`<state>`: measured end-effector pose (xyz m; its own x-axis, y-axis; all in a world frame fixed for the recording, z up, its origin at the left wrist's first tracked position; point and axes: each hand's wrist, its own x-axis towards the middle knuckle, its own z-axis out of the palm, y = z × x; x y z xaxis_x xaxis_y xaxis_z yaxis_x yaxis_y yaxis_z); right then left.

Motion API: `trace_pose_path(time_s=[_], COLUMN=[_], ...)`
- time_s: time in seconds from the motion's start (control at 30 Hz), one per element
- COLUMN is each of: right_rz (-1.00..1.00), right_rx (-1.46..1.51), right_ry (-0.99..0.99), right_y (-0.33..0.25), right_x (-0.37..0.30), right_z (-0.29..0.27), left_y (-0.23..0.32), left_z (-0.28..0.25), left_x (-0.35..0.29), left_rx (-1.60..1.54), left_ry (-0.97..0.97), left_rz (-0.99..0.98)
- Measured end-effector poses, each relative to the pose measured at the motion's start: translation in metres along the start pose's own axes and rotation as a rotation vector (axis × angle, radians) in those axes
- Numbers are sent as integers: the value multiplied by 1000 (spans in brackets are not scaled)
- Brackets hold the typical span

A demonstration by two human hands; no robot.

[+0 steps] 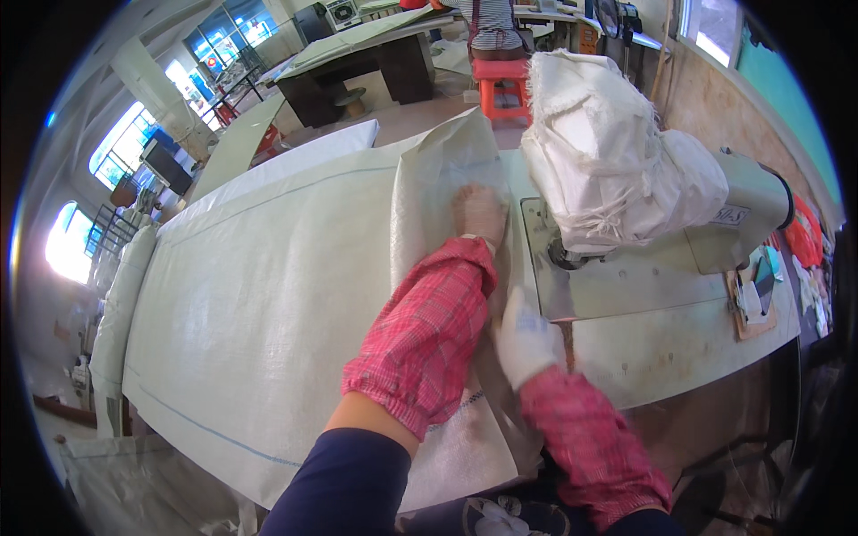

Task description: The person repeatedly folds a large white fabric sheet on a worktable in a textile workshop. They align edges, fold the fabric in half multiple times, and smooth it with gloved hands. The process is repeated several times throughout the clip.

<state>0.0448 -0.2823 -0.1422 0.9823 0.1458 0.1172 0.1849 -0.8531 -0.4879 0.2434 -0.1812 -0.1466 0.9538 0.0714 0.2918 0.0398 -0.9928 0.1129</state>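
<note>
The left hand [479, 213] is pressing flat, fingers released, on a folded white woven sack [442, 192] lying on the surface [661, 348] beside the sewing machine [742, 210]. The gloved right hand [523, 338] is pinching the sack's edge.

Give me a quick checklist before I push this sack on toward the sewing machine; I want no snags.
1. Left hand flat on the woven sack: ok.
2. Right hand, gloved, on the sack's near edge: ok.
3. Folded strip lying smooth: not ok, it is creased.
4. Needle area of the sewing machine in view: not ok, the bundle of white sacks covers it.
5. Seam aligned: cannot tell.
</note>
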Motion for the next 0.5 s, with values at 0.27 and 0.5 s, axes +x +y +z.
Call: trace_pose_path(time_s=[0.27, 0.5], right_rz=[-39, -56], right_rx=[-102, -178], right_ry=[-410, -586], right_y=[-2, -13], right_x=[-99, -83], right_z=[-39, -56], left_y=[7, -3], left_z=[-19, -17], left_x=[-2, 15], left_rx=[-129, -59], left_ry=[-322, -353], left_rz=[107, 175])
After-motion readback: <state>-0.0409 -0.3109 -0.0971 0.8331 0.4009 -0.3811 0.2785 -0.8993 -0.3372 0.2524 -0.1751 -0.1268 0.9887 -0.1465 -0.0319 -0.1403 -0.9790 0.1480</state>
